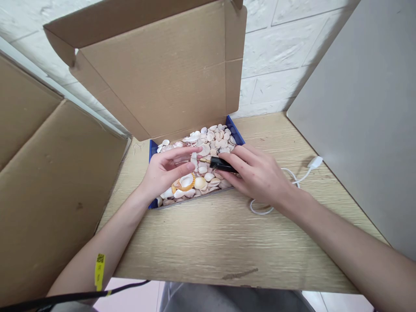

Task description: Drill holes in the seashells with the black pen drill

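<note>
Hands: The left hand [164, 170] and right hand [256, 173] meet at the centre of the frame, over the box [151, 151].

Right hand: The fingers are clamped on the tool [220, 164], a short black body with a brass-coloured tip. The tip points to the left of the frame, towards the left hand.

Left hand: The palm is half turned up and the fingers are curved and spread. The thumb and forefinger stand apart, just left of the tool tip. It cannot be determined whether the hand touches the tip or holds anything.

Box: The walls are blue. The box sits on the table [211, 242] at centre frame and is filled with shells [211, 138], mostly white and tan. The tool lies just above the shells in the right half of the box. The cardboard lid [162, 73] stands open at upper centre.

Surroundings: A white cable [260, 211] loops on the table beside the right wrist and ends in a plug [315, 162] at centre right. A grey panel [364, 108] fills the right edge. A cardboard sheet [48, 182] fills the left. A yellow tag [99, 265] hangs on a black cord [65, 298] at lower left.
</note>
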{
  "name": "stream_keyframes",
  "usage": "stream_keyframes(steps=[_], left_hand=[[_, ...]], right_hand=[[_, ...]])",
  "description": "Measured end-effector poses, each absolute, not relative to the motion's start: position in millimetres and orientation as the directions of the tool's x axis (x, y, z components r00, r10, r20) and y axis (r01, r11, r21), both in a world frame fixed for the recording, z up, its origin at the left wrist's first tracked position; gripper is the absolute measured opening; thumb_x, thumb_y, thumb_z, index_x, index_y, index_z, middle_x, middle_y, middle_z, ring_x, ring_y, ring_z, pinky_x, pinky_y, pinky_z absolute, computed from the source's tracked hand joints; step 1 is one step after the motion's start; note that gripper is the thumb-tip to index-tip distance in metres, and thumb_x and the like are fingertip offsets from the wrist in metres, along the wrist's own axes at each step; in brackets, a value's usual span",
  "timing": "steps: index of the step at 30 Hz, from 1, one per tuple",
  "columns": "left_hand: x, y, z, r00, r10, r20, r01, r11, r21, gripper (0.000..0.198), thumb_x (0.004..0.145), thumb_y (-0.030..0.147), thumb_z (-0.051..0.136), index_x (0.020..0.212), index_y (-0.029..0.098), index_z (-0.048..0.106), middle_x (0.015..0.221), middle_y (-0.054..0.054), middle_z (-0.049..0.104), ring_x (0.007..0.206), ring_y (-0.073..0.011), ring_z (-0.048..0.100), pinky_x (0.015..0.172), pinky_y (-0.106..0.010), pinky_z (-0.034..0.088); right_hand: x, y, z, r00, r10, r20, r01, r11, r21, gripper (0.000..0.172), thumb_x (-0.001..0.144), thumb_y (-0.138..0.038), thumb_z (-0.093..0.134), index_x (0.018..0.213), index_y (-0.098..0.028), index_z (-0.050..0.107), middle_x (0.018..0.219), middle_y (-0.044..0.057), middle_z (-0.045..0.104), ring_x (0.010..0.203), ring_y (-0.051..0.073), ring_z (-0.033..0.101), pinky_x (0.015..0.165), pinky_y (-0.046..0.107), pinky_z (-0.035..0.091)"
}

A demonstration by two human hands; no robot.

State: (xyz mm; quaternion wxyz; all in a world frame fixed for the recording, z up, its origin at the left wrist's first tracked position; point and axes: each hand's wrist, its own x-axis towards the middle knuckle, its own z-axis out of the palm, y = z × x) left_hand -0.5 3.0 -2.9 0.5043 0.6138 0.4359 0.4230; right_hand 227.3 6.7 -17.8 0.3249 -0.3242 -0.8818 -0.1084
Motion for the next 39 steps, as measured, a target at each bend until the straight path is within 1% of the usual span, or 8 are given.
stream_keyframes(steps=[4, 8, 19, 23, 27, 31, 34, 39], left_hand=[[-0.7, 5.0, -4.4, 0.22, 0.969, 0.109, 0.042, -0.121, 0.992, 0.031, 0.076, 0.024, 0.07, 0.107, 0.024, 0.068, 0.12, -0.007, 0.065, 0.112, -0.0247, 0.06, 0.099, -0.042, 0.045], [-1.9, 6.0, -6.5, 0.213, 0.971, 0.11, 0.035, -0.12, 0.992, 0.031, 0.077, 0.029, 0.069, 0.108, 0.025, 0.067, 0.122, -0.008, 0.064, 0.113, -0.0247, 0.059, 0.1, -0.041, 0.044], [-9.5, 8.3, -15.7, 0.322, 0.936, 0.139, -0.01, -0.144, 0.99, 0.028, 0.085, 0.027, 0.06, 0.112, 0.023, 0.066, 0.119, -0.008, 0.065, 0.113, -0.023, 0.058, 0.09, -0.032, 0.049], [-10.7, 8.2, -15.3, 0.338, 0.93, 0.145, 0.03, -0.165, 0.986, 0.027, 0.086, 0.027, 0.06, 0.112, 0.023, 0.067, 0.117, -0.007, 0.066, 0.106, -0.0218, 0.062, 0.085, -0.031, 0.051], [-12.7, 8.4, -15.8, 0.324, 0.934, 0.148, 0.089, -0.186, 0.979, 0.029, 0.084, 0.03, 0.062, 0.112, 0.023, 0.067, 0.114, -0.007, 0.068, 0.102, -0.0219, 0.063, 0.086, -0.033, 0.051], [-12.3, 7.7, -15.4, 0.358, 0.922, 0.146, 0.066, -0.181, 0.981, 0.028, 0.086, 0.028, 0.059, 0.113, 0.024, 0.067, 0.114, -0.006, 0.068, 0.101, -0.0204, 0.064, 0.087, -0.032, 0.051], [-12.2, 6.7, -15.6, 0.361, 0.924, 0.127, 0.061, -0.159, 0.985, 0.028, 0.086, 0.028, 0.06, 0.113, 0.024, 0.067, 0.113, -0.007, 0.069, 0.102, -0.0218, 0.064, 0.089, -0.034, 0.05], [-14.0, 5.9, -16.5, 0.33, 0.939, 0.095, 0.12, -0.141, 0.983, 0.03, 0.084, 0.03, 0.062, 0.112, 0.022, 0.068, 0.109, -0.008, 0.071, 0.095, -0.0214, 0.066, 0.081, -0.031, 0.052]], right_hand=[[231.0, 7.0, -18.1, -0.536, 0.578, 0.615, 0.719, 0.694, -0.026, 0.029, 0.092, -0.037, 0.047, 0.105, -0.015, 0.06, 0.087, 0.004, 0.062, 0.068, 0.012, 0.056, 0.049, 0.025, 0.033], [233.9, 8.0, -18.9, -0.536, 0.602, 0.592, 0.74, 0.673, -0.013, 0.035, 0.093, -0.041, 0.043, 0.11, -0.016, 0.059, 0.089, 0.004, 0.063, 0.067, 0.011, 0.057, 0.047, 0.025, 0.029], [235.1, 11.9, -21.0, -0.57, 0.553, 0.608, 0.697, 0.717, 0.002, 0.035, 0.091, -0.037, 0.047, 0.113, -0.011, 0.058, 0.091, 0.007, 0.062, 0.075, 0.016, 0.057, 0.061, 0.027, 0.04], [235.0, 12.0, -20.5, -0.582, 0.55, 0.599, 0.697, 0.717, 0.017, 0.035, 0.092, -0.037, 0.046, 0.114, -0.013, 0.058, 0.092, 0.006, 0.062, 0.076, 0.016, 0.056, 0.063, 0.027, 0.041], [235.5, 12.5, -20.9, -0.582, 0.561, 0.588, 0.702, 0.712, 0.017, 0.035, 0.092, -0.038, 0.046, 0.114, -0.014, 0.057, 0.092, 0.006, 0.061, 0.077, 0.016, 0.055, 0.063, 0.027, 0.041], [235.0, 13.4, -20.9, -0.569, 0.55, 0.612, 0.707, 0.707, 0.022, 0.034, 0.092, -0.037, 0.046, 0.113, -0.013, 0.058, 0.092, 0.007, 0.061, 0.077, 0.017, 0.054, 0.066, 0.028, 0.042], [234.2, 13.3, -20.4, -0.55, 0.548, 0.631, 0.724, 0.689, 0.033, 0.033, 0.091, -0.035, 0.047, 0.112, -0.013, 0.059, 0.091, 0.008, 0.062, 0.076, 0.017, 0.054, 0.068, 0.029, 0.042], [233.6, 13.3, -20.4, -0.511, 0.575, 0.639, 0.761, 0.649, 0.024, 0.032, 0.091, -0.036, 0.047, 0.113, -0.016, 0.059, 0.091, 0.007, 0.062, 0.076, 0.017, 0.054, 0.069, 0.03, 0.043]])
